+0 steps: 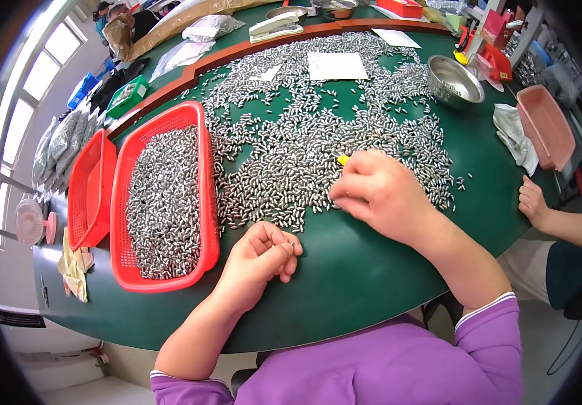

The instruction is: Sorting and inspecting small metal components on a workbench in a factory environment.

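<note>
My left hand point(258, 260) is closed in a pinch near the front of the green table, just right of the red basket. A small metal piece point(291, 244) shows at its fingertips, apparently like those on the table. Over the near right part of the spread of small silver bullet-shaped metal parts point(291, 162), my right hand point(377, 185) is closed around a small tool with a yellow part point(343, 160). The rest of that tool is hidden by the fingers. A red plastic basket point(209, 223) on the left holds a heap of the same silver parts.
An emptier red basket point(88, 196) stands farther left. White papers point(338, 66) lie among the parts. A steel bowl point(456, 79) and a pink basket point(546, 127) are to the right. Another person's hand point(533, 202) rests at the table's right edge. A wooden ledge point(257, 50) borders the back.
</note>
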Available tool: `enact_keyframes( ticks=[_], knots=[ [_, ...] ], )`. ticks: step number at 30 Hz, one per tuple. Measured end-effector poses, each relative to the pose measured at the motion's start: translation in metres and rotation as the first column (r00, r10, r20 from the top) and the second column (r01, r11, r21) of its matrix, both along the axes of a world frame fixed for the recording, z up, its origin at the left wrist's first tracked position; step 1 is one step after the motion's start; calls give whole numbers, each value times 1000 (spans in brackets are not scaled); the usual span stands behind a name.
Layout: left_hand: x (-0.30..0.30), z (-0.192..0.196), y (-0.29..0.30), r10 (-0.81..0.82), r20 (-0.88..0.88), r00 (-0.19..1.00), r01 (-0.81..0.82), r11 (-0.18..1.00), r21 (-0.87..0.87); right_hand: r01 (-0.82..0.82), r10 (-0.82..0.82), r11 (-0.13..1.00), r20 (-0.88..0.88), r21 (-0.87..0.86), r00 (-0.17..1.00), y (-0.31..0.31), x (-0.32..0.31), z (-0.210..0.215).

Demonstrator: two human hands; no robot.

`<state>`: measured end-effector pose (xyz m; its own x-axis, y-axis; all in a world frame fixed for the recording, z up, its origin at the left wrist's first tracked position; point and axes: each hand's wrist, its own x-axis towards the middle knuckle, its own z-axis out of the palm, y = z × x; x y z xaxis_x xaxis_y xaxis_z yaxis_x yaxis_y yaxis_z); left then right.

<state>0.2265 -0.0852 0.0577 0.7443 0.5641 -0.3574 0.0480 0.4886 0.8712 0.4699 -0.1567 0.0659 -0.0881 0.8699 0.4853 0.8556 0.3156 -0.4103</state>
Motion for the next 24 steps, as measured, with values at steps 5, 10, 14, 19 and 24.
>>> enact_keyframes(
  ticks=[5, 10, 14, 19, 24],
  knots=[
    [2, 0, 1, 0, 12, 1000, 0, 1000, -4, 26, -23, 999, 84, -35, 996, -4, -9, -5],
    [-1, -3, 4, -3, 89, 996, 14, 992, -127, 19, -11, 997, 100, -77, 995, -6, -9, -6],
    [-3, -4, 3, -36, 161, 986, 68, 977, -201, -36, 36, 996, -2, -78, 999, -6, -16, -4],
    [-3, -4, -2, -143, 206, 968, 194, 948, -253, -343, 230, 923, -463, -175, 856, -10, -31, 2],
    [-4, -3, -1, -182, 176, 967, 218, 953, -211, -400, 272, 907, -542, -132, 796, -6, -32, -5]
  ],
)
